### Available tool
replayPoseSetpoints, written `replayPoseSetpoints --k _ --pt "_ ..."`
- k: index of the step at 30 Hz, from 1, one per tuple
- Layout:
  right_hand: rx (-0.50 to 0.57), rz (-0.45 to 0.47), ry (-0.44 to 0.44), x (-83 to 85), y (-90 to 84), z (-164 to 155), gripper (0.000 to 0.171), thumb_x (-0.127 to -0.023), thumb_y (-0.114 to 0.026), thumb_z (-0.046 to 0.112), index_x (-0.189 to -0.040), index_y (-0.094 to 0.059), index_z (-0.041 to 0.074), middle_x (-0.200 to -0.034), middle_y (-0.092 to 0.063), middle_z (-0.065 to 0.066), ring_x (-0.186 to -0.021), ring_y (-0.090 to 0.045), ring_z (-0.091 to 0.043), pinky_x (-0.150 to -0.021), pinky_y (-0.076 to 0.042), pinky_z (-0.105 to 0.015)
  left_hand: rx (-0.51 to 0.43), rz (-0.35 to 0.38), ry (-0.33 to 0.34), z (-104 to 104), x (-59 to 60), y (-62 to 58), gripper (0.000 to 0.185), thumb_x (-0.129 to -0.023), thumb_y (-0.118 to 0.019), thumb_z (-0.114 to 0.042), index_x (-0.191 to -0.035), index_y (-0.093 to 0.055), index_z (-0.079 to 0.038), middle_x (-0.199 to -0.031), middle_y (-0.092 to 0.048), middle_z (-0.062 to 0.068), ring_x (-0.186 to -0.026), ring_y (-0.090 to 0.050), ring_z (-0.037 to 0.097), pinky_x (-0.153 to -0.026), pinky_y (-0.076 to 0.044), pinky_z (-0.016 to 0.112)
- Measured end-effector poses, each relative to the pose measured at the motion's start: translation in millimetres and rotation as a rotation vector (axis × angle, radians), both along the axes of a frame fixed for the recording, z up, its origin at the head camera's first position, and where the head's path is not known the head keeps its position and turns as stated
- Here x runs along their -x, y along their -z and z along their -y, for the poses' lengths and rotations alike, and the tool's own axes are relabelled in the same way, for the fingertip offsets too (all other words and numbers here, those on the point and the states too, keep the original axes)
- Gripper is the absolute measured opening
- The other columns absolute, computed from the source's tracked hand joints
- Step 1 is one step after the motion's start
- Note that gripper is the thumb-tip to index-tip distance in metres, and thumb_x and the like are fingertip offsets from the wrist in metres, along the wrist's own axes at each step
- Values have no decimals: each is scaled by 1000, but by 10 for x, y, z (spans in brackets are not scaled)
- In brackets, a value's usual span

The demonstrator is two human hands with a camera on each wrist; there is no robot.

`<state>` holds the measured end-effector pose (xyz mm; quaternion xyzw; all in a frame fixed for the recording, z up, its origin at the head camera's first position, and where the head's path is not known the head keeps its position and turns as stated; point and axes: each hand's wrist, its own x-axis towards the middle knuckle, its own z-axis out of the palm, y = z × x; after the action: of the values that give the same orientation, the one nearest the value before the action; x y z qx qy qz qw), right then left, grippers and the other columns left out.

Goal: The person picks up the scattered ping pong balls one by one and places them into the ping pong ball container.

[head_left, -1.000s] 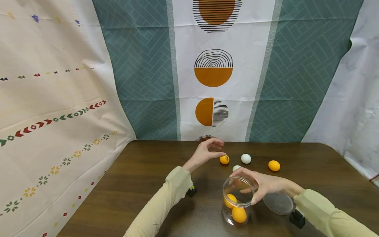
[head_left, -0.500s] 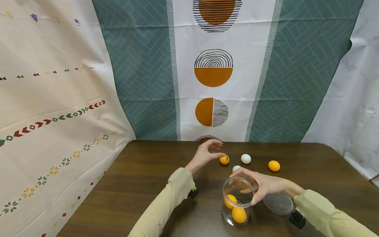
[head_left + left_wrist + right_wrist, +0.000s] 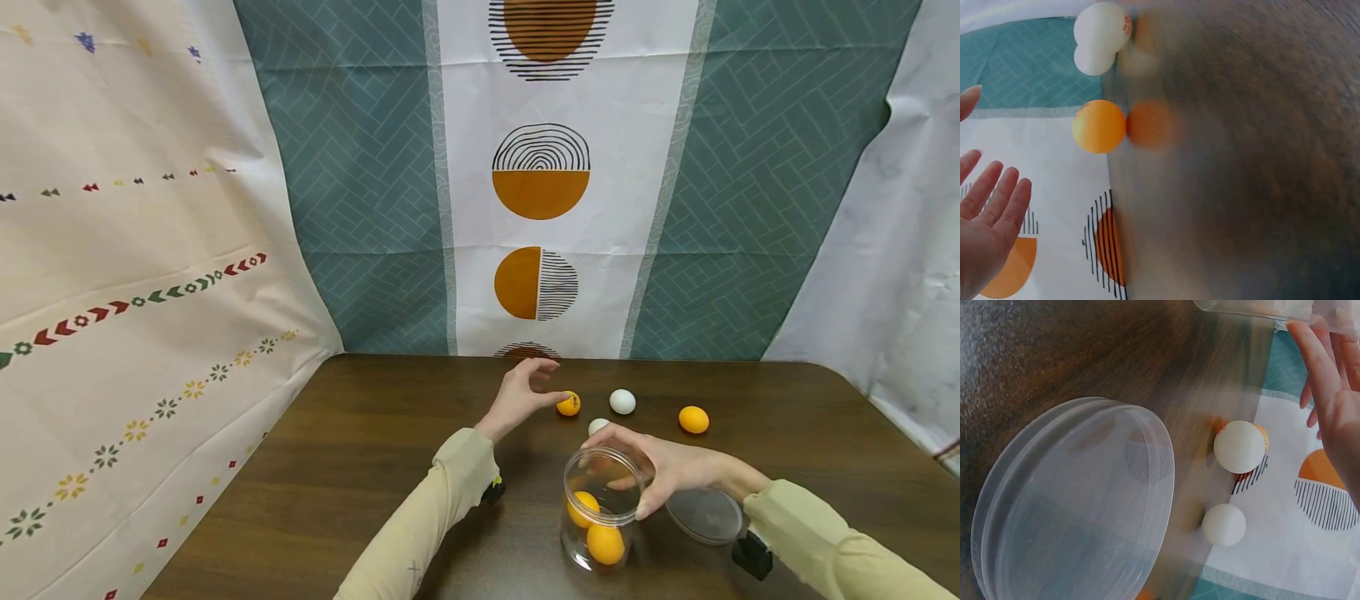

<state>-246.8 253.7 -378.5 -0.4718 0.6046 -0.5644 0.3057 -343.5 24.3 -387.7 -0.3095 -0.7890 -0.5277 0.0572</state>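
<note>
One orange ball (image 3: 568, 404) lay just off the fingertips of the left hand (image 3: 522, 392), on its right and slightly farther out, the fingers loosely spread and gripping nothing; whether the thumb tip touched it could not be told. The right hand (image 3: 660, 467) was curled over the rim of the clear jar (image 3: 600, 510), farther from that ball, with the lid (image 3: 705, 516) beside it. A white ball (image 3: 597, 426) was half hidden behind the right fingers, and the left wrist view was badly blurred.
</note>
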Motion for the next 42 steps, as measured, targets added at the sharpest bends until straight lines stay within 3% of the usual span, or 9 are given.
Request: replayPoseSetpoints --k 7,15,33,42 --pt "-4 -1 4 0 2 -8 75 -76 -70 6 -133 -22 1 -134 -27 -25 -122 -27 -40 -89 -32 -57 46 37 -37 -15 13 55 47 -75 -76 -21 -116 -57 -10 -109 -54 0 -101 -52 28 -78 -45 29" --pt "12 3 -7 -10 0 7 75 -77 -71 6 -133 -22 0 -134 -26 -26 -123 -25 -41 -90 -31 -57 121 65 -110 -76 40 107 44 -74 -76 -21 -113 -58 -8 -110 -55 11 -98 -53 25 -78 -45 32" --pt "10 14 -8 -8 -14 5 74 -77 -70 6 -133 -22 0 -135 -25 -24 -124 -24 -39 -90 -30 -58 117 95 -183 -123 78 246 50 -73 -77 -22 -114 -57 -1 -106 -57 12 -91 -55 26 -73 -46 31" --pt "5 17 -4 -11 0 0 74 -77 -70 7 -133 -21 1 -136 -24 -24 -125 -23 -40 -90 -30 -57 131 106 -175 -192 98 285 49 -73 -77 -20 -113 -57 -2 -105 -56 14 -90 -54 26 -72 -45 30"
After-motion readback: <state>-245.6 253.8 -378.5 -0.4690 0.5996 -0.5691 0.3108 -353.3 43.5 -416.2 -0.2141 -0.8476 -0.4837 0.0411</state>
